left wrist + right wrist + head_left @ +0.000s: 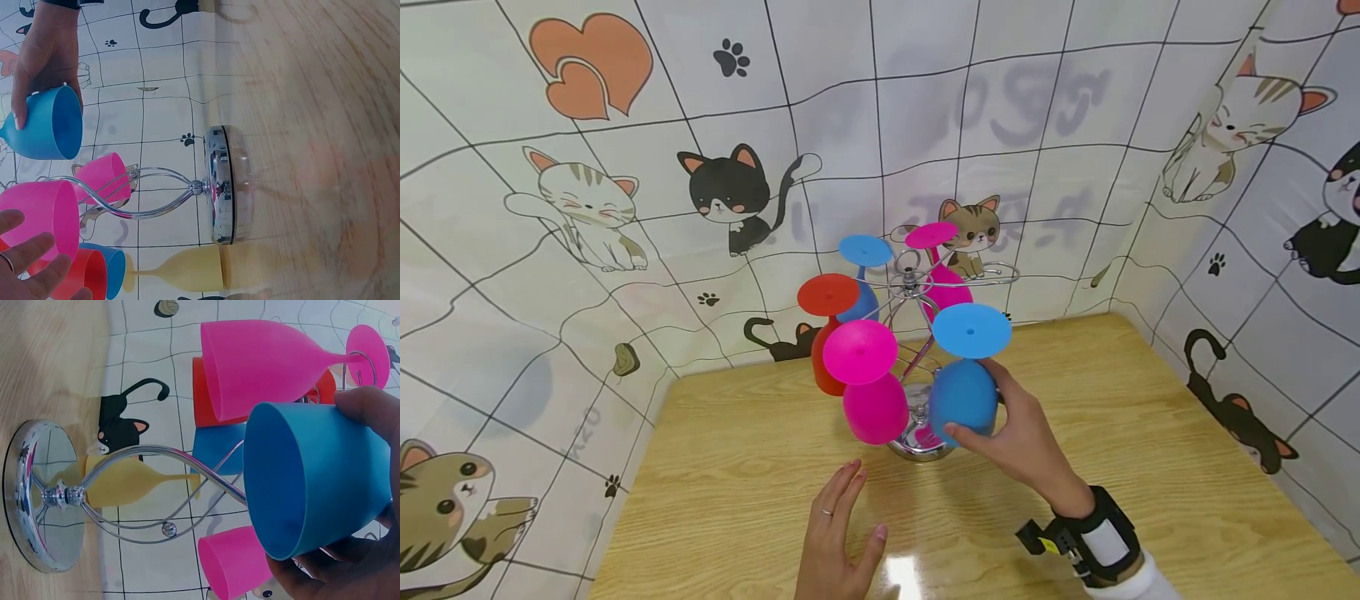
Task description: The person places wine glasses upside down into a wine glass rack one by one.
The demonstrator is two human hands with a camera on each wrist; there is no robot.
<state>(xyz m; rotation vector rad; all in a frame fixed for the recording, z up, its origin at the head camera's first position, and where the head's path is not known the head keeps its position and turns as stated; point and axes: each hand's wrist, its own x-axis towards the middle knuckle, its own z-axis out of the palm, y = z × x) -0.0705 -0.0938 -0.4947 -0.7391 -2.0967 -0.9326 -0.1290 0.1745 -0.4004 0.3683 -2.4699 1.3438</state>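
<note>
My right hand [1026, 433] grips the bowl of a blue plastic goblet [964, 400], which is upside down at the front right of a chrome goblet rack [910, 283]. In the right wrist view its mouth [275, 481] faces the rack's base. My left hand [838, 537] holds nothing; its fingers are spread in front of the rack, below a pink goblet [876, 408]. That pink goblet hangs upside down, as do a red goblet [829, 358], a second blue goblet [865, 250] and another pink goblet [947, 287] around the rack.
The rack's round mirrored base [219, 187] stands on a wooden table [737, 483]. Behind it a yellow goblet [190, 269] stands rim down on the table, hidden in the head view. A wall covering [850, 125] with cat drawings rises behind the table and at both sides.
</note>
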